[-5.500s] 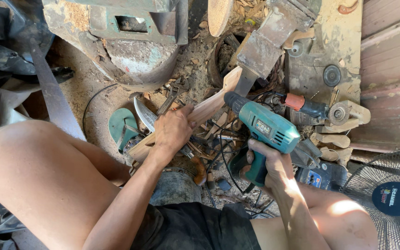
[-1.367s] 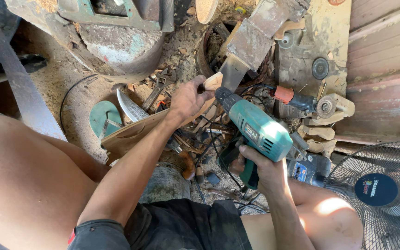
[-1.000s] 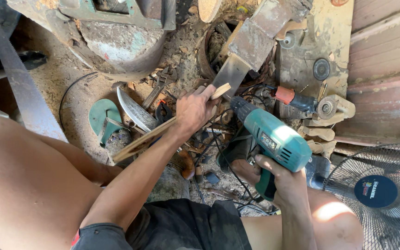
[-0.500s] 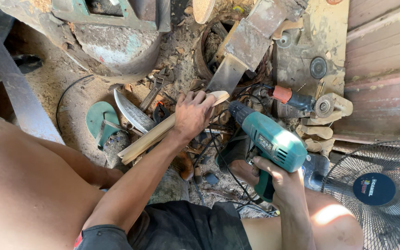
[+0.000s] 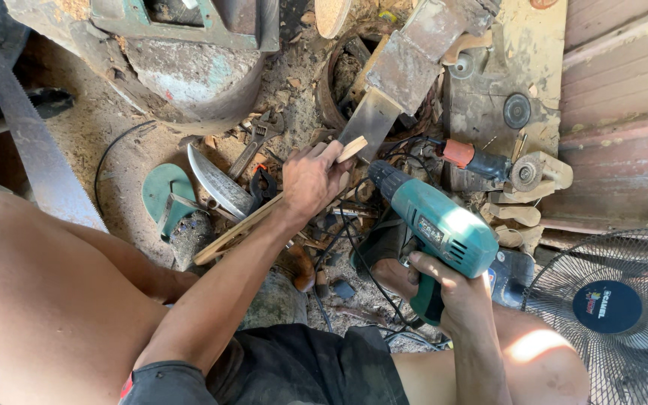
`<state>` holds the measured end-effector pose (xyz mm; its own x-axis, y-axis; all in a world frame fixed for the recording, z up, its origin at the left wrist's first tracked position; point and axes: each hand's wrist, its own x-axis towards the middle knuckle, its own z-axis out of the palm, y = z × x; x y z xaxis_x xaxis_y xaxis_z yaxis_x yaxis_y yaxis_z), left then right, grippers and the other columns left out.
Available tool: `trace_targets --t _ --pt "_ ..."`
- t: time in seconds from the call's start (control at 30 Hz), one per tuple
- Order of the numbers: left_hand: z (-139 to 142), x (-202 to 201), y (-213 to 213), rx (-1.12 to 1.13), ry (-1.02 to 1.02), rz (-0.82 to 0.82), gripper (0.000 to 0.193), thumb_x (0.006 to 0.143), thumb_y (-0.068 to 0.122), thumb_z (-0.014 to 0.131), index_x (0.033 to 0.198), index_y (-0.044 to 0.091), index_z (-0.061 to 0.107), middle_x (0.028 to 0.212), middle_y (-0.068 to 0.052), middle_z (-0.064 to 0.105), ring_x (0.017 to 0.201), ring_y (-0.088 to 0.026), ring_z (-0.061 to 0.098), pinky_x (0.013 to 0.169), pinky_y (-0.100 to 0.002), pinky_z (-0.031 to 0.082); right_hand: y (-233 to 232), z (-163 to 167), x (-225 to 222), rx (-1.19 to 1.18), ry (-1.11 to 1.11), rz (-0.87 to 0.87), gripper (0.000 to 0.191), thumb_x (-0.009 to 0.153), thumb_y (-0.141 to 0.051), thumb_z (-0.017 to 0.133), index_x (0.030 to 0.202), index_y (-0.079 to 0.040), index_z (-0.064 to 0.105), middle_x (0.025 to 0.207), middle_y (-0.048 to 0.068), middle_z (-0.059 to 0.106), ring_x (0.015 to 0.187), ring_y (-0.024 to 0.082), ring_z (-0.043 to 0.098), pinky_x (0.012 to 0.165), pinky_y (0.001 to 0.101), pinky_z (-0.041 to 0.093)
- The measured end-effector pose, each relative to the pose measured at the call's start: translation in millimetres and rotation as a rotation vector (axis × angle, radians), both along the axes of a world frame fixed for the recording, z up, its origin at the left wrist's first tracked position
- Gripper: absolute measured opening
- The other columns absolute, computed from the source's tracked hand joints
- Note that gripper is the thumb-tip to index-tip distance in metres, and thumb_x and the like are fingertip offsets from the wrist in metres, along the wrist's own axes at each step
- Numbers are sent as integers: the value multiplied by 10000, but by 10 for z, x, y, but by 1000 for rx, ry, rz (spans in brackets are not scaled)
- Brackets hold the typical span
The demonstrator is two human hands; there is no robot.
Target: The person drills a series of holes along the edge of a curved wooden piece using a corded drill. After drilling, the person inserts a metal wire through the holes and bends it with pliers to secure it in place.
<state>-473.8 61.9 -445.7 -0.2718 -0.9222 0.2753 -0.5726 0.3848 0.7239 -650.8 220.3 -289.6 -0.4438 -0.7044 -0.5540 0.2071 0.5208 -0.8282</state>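
— What is held by the hands?

— A thin, pale wooden strip is gripped by the left hand at the centre of the frame, fingers curled shut around it near its upper end. A teal power drill is clasped by the right hand at lower right, fingers closed on the handle.

— How is the strip seen?

— It is laid diagonally from lower left to upper right, flat and narrow, its cut end shown just past the fingers. The dark chuck of the drill is pointed toward that end, just beside it.

— What is changed from half a second ago?

— The strip is tilted much as before; the drill is brought slightly closer to it.

— And around them?

— A curved blade and a green sandal are seen to the left on the sawdust-covered floor, a fan at lower right.
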Motion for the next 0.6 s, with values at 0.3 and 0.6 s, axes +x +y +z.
trace_targets --t 0.3,0.6 --pt "295 62 -138 684 -126 -38 295 1010 432 621 1223 228 615 908 -97 725 688 -285 687 602 -475 573 103 105 25 -32 -17 34 257 780 37 731 1035 25 713 850 91 708 649 163 636 561 303 522" --pt "219 -27 -50 708 65 -54 498 879 431 721 1326 249 600 1035 -68 760 955 -226 717 899 -435 536 87 90 1 -127 -29 97 216 795 53 748 998 18 684 808 75 676 655 162 638 575 309 524"
